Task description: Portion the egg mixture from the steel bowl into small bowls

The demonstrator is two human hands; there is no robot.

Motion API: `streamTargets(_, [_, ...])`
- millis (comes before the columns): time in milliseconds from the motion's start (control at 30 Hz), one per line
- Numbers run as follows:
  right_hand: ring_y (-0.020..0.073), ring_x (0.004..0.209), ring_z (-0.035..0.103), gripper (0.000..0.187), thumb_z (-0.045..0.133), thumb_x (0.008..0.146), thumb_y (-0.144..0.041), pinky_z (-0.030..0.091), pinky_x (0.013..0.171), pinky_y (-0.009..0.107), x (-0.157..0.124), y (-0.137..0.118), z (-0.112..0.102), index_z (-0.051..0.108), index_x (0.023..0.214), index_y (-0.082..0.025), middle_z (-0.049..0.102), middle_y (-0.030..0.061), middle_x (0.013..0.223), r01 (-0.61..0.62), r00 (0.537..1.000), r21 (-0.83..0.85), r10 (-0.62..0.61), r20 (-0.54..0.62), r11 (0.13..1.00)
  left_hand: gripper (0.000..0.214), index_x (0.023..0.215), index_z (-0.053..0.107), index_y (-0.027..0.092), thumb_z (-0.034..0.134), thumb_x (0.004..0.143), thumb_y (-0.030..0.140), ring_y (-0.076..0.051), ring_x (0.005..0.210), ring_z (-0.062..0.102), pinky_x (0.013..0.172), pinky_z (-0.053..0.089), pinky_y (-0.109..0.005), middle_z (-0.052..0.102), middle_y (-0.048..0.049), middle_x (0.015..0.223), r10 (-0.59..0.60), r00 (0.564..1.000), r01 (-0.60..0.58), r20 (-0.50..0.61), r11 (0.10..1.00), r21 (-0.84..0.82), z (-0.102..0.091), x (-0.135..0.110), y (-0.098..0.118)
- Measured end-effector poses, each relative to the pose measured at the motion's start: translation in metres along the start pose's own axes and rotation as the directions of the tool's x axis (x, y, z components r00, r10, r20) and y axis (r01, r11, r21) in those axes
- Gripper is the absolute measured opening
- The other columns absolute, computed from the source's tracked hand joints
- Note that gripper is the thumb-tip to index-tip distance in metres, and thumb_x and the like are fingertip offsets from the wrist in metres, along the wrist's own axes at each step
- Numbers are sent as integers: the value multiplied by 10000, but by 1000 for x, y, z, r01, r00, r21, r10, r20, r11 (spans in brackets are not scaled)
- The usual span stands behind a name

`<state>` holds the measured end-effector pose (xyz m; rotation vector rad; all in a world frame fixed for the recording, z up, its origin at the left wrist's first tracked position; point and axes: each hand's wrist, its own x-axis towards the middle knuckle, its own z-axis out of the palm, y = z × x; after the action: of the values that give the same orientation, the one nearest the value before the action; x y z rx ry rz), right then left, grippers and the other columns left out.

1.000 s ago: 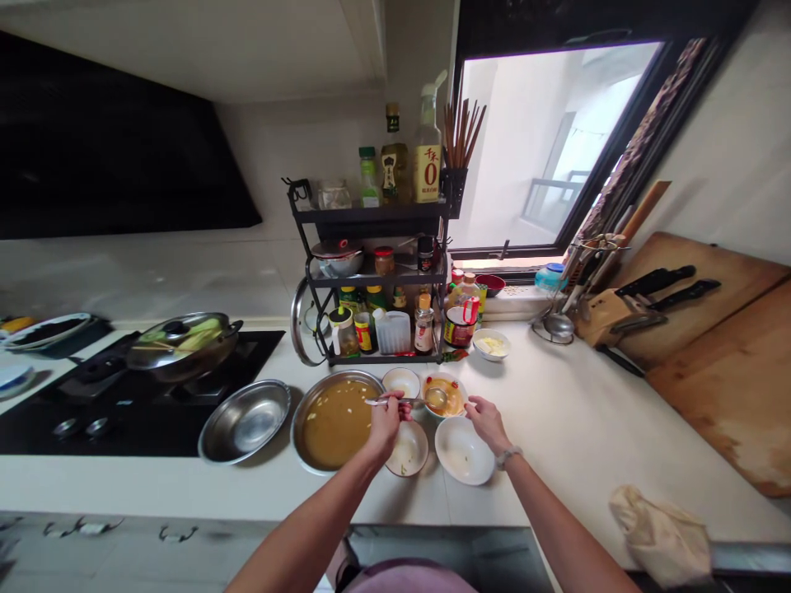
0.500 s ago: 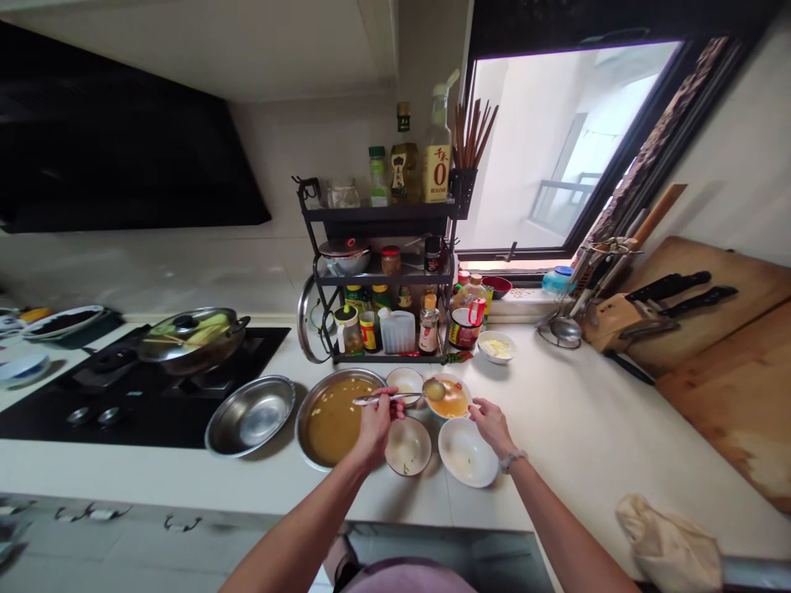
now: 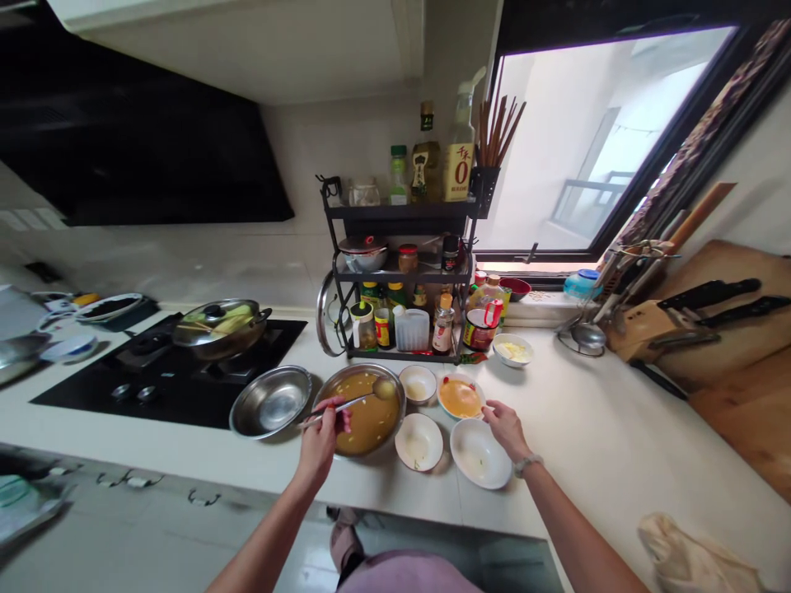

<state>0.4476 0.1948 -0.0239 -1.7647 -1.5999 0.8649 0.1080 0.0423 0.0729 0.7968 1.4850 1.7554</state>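
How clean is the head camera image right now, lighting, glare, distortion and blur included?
Head view: the black-framed glass window is washed out nearly white; also in the head view, the round, shiny steel basin catches a pale reflection; wide-angle distortion there stretches the brown wooden board at the right edge; in that view the left hand and long-handled silver metal ladle have readable outlines.

Can see yellowish-brown broth, a silvery ladle, super orange soup and a plain white bowl. Also spot a jet-black cooktop, equally black rack, dark red bowl, plus turquoise jar with bright blue lid.
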Motion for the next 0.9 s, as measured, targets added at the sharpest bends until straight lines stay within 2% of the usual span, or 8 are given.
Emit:
streamTargets(100, [193,668,664,378,501,765,-333,451,601,259,0,0,-1,652,1028,-107,690,45,643,-4,1000,-8,4,5,1000,345,930,594,160,519,791,466,-183,550,608,513,503,-306,654,-35,687,92,996,-94,20,971,219,-22,-5,-2])
streamTargets(200, [194,676,666,380,499,764,-324,450,600,259,1,-1,-1,652,1032,-102,694,52,653,-9,1000,-17,10,8,1000,300,938,605,175,493,813,423,-170,537,592,517,503,-300,638,-37,702,175,979,-201,102,905,375,-37,-10,-7])
streamTargets(300, [193,674,665,374,502,763,-326,449,601,259,1,-2,-1,656,1026,-109,695,50,653,-10,1000,-24,10,5,1000,244,925,645,198,551,776,368,-180,611,604,613,517,-310,642,-56,749,265,941,-331,208,844,423,-44,-16,-8])
streamTargets(400, [189,667,664,369,503,765,-337,451,604,257,0,-1,-1,661,1019,-121,694,42,649,-7,1000,-23,7,-2,1000,212,907,674,217,602,741,326,-194,690,615,704,513,-310,648,-71,774,308,921,-382,239,832,402,-37,-21,-6])
streamTargets(567, [192,676,667,350,509,766,-336,460,613,261,0,-1,0,669,1007,-139,696,36,650,-4,1000,-21,4,-15,1000,226,908,613,191,543,802,377,-155,543,572,515,495,-273,628,-45,728,189,976,-209,109,953,220,8,-21,-1])
streamTargets(700, [189,677,667,329,513,769,-313,463,615,258,-1,-2,0,671,1003,-145,695,33,651,0,1000,-22,0,-19,1000,269,928,569,170,497,840,414,-163,553,585,502,504,-285,615,-63,713,124,971,-133,204,991,31,57,-14,-8])
streamTargets(800, [184,666,666,325,515,775,-307,465,614,254,-1,-2,0,672,1008,-145,690,30,642,5,1000,-21,-6,-21,1000,256,939,574,169,490,851,394,-136,516,561,502,488,-268,606,-43,712,111,935,-133,337,990,43,87,-10,-21])
streamTargets(900, [182,670,668,334,515,782,-303,467,619,250,-1,-1,1,669,1022,-127,693,37,652,7,1000,-17,-7,-24,1000,233,935,600,171,511,836,362,-119,511,551,488,471,-239,594,-25,708,99,894,-161,436,981,108,108,-7,-38])
